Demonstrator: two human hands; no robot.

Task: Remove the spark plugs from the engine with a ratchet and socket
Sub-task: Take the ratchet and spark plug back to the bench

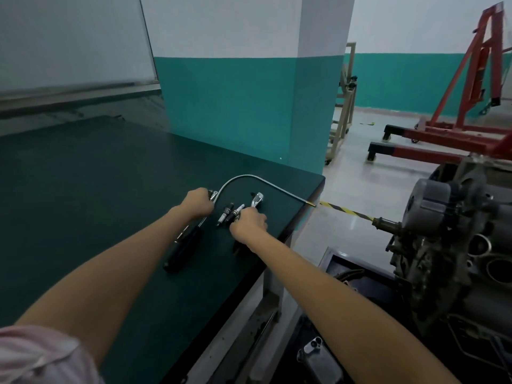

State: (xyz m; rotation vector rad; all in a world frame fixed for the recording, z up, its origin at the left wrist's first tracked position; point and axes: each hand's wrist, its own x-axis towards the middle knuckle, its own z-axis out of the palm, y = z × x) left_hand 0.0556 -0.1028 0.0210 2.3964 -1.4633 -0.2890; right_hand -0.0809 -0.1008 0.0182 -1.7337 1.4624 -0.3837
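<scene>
Between both hands, spark plugs (231,214) lie; right grip (249,223) holds the ratchet (256,201).

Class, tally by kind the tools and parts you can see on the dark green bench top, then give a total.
Chrome ratchet-type tools, one in each hand: 2
White-tipped metal spark plugs: 2
Black-handled flexible metal pickup tool: 1
Total: 5

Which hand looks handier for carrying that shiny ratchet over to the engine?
Right, probably. The right hand already grips the chrome ratchet by its handle, on the bench side nearest the grey engine. The left hand holds another chrome tool, farther away.
</scene>
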